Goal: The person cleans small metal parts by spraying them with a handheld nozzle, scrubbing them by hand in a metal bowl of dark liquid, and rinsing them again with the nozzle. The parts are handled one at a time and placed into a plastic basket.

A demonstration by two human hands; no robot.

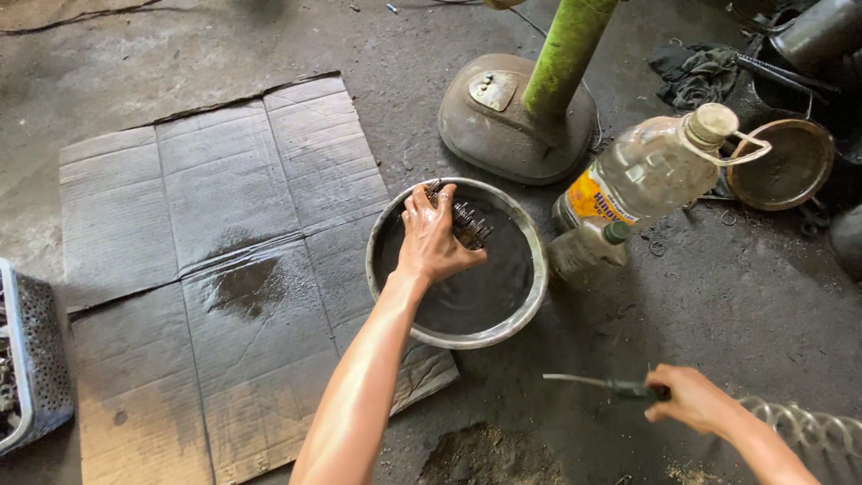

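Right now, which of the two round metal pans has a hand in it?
The larger silver-rimmed basin on the cardboard's edge; the left hand presses a metal part into its dark liquid. The smaller rusty pan, far right, sits untouched.

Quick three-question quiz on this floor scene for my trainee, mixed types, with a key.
1. True or false: the left hand rests on a metal part inside the round pan.
2. What does the right hand hold? A) thin tool B) bottle C) rag
3. The pan sits partly on flattened ____.

Key: 1 true. 2 A, the thin tool. 3 cardboard.
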